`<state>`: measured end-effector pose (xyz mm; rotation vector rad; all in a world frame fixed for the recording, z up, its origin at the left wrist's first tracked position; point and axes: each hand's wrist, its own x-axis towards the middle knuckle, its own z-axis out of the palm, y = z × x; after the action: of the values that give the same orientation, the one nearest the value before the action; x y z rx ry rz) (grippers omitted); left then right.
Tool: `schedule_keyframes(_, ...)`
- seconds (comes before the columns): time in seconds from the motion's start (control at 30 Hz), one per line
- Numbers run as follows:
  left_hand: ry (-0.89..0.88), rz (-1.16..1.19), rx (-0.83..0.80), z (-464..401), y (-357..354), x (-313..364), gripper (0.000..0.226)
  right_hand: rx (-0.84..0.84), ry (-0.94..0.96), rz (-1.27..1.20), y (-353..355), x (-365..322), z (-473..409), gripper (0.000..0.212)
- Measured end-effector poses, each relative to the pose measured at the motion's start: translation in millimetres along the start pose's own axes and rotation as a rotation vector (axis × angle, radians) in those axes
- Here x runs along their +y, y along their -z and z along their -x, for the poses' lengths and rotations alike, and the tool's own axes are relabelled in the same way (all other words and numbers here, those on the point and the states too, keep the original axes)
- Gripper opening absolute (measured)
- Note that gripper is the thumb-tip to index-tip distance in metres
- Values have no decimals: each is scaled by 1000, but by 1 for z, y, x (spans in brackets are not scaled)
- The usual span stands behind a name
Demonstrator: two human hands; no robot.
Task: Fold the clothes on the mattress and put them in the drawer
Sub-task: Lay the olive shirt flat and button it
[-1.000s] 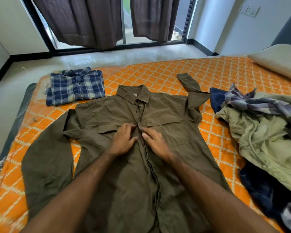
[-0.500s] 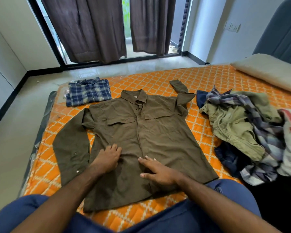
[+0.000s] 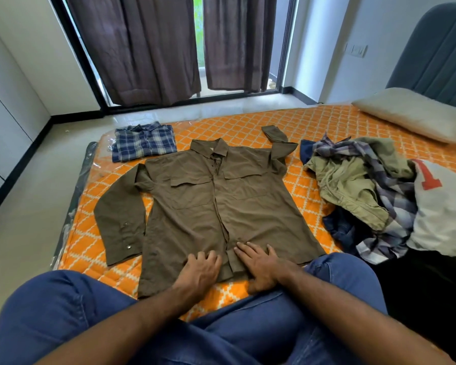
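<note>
Olive shirt (image 3: 216,206) lies face up and buttoned at the centre of the orange mattress (image 3: 313,122), collar toward 12 o'clock, hem toward 6 o'clock, 1 sleeve stretched down its 9 o'clock side and the other bent up near 1 o'clock. Left hand (image 3: 199,272) rests flat on the hem just beside the placket, fingers spread and grasping nothing; right hand (image 3: 261,264) lies on the other side of the placket, likewise released and pressing the cloth. At 11 o'clock from the shirt sits 1 folded plaid shirt (image 3: 144,144), and at 3 o'clock a heap of unfolded clothes (image 3: 366,196) waits, with a pillow (image 3: 411,113) beyond it. No drawer is in view. Smoothing looks like the step in hand, so most of the task remains. Risks, as I judge them: pushing the hem unevenly could ruck the thin fabric and leave creases locked into the fold; the bent sleeve at 1 o'clock may bunch if folded in as it lies; and the person's knees (image 3: 348,275), touching the hem, could drag it askew.
</note>
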<state>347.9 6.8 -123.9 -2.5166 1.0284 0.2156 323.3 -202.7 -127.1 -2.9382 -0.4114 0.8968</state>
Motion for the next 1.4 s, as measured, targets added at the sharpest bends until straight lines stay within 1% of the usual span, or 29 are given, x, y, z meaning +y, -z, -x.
schedule_keyframes(0.07, 30, -14, 10, -4, -3, -7, 34, 66, -2, 97, 1, -4, 2, 101)
schedule_keyframes(0.1, 30, 7, -1, -6, -2, -14, 29, 127, -6, 162, 3, -5, 3, 90)
schedule_keyframes(0.17, -28, 94, -66, -11, 3, -33, 27, 235, -7, 237, 9, -4, 0, 65)
schedule_keyframes(0.2, -77, 129, -108, -11, 6, -44, 27, 257, -8, 212, 12, -3, -2, 59)
schedule_keyframes(0.27, -153, 172, -227, -10, 12, -64, 30, 226, -4, 69, 20, 3, -3, 53)
schedule_keyframes(0.33, -160, 210, -368, -10, 12, -75, 37, 128, 35, -106, 28, 8, -6, 39)
schedule_keyframes(0.37, -162, 229, -439, -11, 11, -75, 41, 65, 52, -153, 29, 8, -5, 35)
schedule_keyframes(0.43, -178, 263, -562, -11, 9, -70, 44, -30, 58, -173, 26, 4, -5, 36)
schedule_keyframes(0.53, -161, 280, -684, -16, 10, -62, 45, -102, 43, -192, 25, 1, -8, 40)
schedule_keyframes(0.6, -139, 297, -788, -23, 18, -62, 41, -166, 72, -271, 32, 6, -12, 43)
schedule_keyframes(0.67, -119, 391, -882, -34, 25, -68, 38, -191, 100, -377, 44, 14, -16, 46)
schedule_keyframes(0.7, -96, 455, -899, -39, 28, -74, 35, -175, 98, -432, 51, 19, -18, 45)
schedule_keyframes(0.77, -49, 540, -840, -49, 32, -94, 27, -149, 67, -512, 66, 28, -26, 42)
schedule_keyframes(0.8, -39, 564, -793, -52, 33, -106, 22, -158, 57, -528, 75, 33, -29, 42)
schedule_keyframes(0.87, -37, 619, -748, -59, 28, -129, 16, -206, 61, -528, 92, 42, -36, 44)
schedule_keyframes(0.9, -54, 638, -743, -60, 26, -138, 19, -223, 71, -518, 100, 46, -38, 47)
schedule_keyframes(0.97, -93, 620, -715, -62, 20, -153, 32, -238, 105, -448, 109, 55, -42, 45)
schedule_keyframes(1.0, -103, 604, -683, -61, 17, -159, 32, -254, 118, -399, 109, 60, -43, 43)
schedule_keyframes(1.03, -103, 602, -649, -60, 13, -164, 32, -284, 111, -351, 108, 64, -45, 44)
schedule_keyframes(1.1, -88, 654, -585, -59, 7, -173, 43, -330, 58, -245, 105, 69, -46, 45)
schedule_keyframes(1.13, -86, 683, -568, -58, 5, -175, 47, -329, 24, -185, 106, 70, -45, 43)
schedule_keyframes(1.2, -89, 724, -560, -55, 3, -172, 47, -222, -50, -125, 105, 71, -41, 39)
schedule_keyframes(1.23, -84, 728, -571, -52, 6, -168, 51, -181, -56, -154, 104, 73, -40, 40)
schedule_keyframes(1.27, -84, 731, -598, -48, 9, -163, 61, -192, -38, -227, 101, 75, -39, 47)
schedule_keyframes(1.33, -122, 774, -686, -42, 12, -155, 79, -320, 29, -417, 93, 79, -35, 73)
schedule_keyframes(1.37, -145, 792, -718, -40, 11, -153, 85, -371, 70, -471, 87, 79, -33, 81)
schedule_keyframes(1.4, -158, 785, -737, -38, 13, -151, 88, -409, 113, -491, 84, 81, -31, 81)
